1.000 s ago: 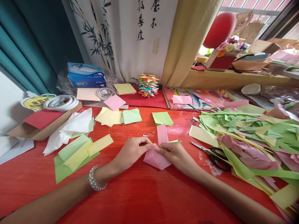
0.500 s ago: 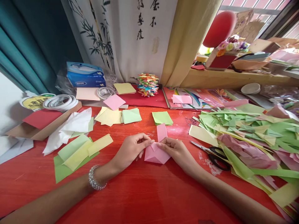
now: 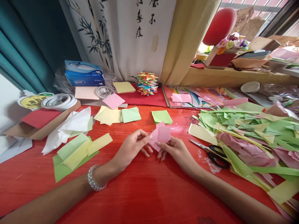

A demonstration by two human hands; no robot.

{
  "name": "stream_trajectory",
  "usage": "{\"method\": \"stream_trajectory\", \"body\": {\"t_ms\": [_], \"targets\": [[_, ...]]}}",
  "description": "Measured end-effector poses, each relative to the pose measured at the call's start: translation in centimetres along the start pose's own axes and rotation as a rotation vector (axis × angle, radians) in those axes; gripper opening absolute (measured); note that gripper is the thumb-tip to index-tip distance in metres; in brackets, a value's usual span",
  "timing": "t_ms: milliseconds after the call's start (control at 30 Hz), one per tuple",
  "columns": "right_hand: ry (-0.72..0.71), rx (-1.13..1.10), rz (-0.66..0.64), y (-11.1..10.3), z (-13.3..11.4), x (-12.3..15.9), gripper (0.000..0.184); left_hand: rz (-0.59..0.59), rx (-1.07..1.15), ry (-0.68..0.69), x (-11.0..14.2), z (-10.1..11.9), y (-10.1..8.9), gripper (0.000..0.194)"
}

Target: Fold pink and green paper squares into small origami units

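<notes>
A partly folded piece of pink paper (image 3: 164,134) is held up over the red table (image 3: 130,193) between both hands. My left hand (image 3: 136,143) pinches its left edge between thumb and fingers. On the other side, my right hand (image 3: 176,151) grips the lower right part, thumb in front and fingers behind. Just beyond the paper lies a stack of green paper squares (image 3: 162,117). Pale green squares (image 3: 131,115) and cream squares (image 3: 107,115) sit to its left. Black-handled scissors (image 3: 213,151) rest to the right of my right hand.
A heap of green, yellow and pink paper scraps (image 3: 247,130) covers the right side. Paper strips (image 3: 81,152), white tissue (image 3: 68,129) and a cardboard tray (image 3: 42,132) lie at left. Behind stand a tissue pack (image 3: 84,74) and a colourful folded-paper ornament (image 3: 147,84).
The pink paper has been lifted and turned, and its long upright strip now shows as a squarish flap. My right hand has shifted its grip lower on the paper; the left still pinches it.
</notes>
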State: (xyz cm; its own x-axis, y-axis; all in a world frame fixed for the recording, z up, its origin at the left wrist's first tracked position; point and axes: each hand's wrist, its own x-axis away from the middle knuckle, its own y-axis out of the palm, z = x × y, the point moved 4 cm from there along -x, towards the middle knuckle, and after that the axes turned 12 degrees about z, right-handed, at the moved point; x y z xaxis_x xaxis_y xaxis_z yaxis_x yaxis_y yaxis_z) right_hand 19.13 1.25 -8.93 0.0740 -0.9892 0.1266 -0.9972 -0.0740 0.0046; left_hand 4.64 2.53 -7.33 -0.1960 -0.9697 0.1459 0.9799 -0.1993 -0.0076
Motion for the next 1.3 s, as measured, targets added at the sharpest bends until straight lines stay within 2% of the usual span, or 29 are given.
{"method": "stream_trajectory", "body": {"t_ms": [133,400,567,800,1067,1300], "targets": [[0.003,0.009,0.022,-0.3,0.1,-0.2,0.026,-0.071,0.015,-0.01,0.0,0.1,0.2,0.022],[-0.032,0.033,0.067,-0.7,-0.2,0.1,0.024,-0.096,-0.068,-0.067,-0.4,-0.6,0.2,0.021],[-0.051,-0.019,0.01,-0.3,-0.4,0.1,0.022,-0.097,-0.087,-0.067,-0.5,-0.9,0.2,0.023],[-0.02,0.015,0.012,-0.4,0.0,-0.1,0.024,-0.114,-0.166,-0.002,-0.2,-0.8,0.2,0.024],[-0.022,0.047,-0.002,-0.4,-0.1,0.0,0.028,-0.127,-0.195,0.011,-0.2,-0.5,0.2,0.029],[-0.047,-0.072,0.086,-0.8,-0.1,-0.1,0.028,-0.138,-0.229,0.028,0.3,-0.4,0.4,0.026]]}}
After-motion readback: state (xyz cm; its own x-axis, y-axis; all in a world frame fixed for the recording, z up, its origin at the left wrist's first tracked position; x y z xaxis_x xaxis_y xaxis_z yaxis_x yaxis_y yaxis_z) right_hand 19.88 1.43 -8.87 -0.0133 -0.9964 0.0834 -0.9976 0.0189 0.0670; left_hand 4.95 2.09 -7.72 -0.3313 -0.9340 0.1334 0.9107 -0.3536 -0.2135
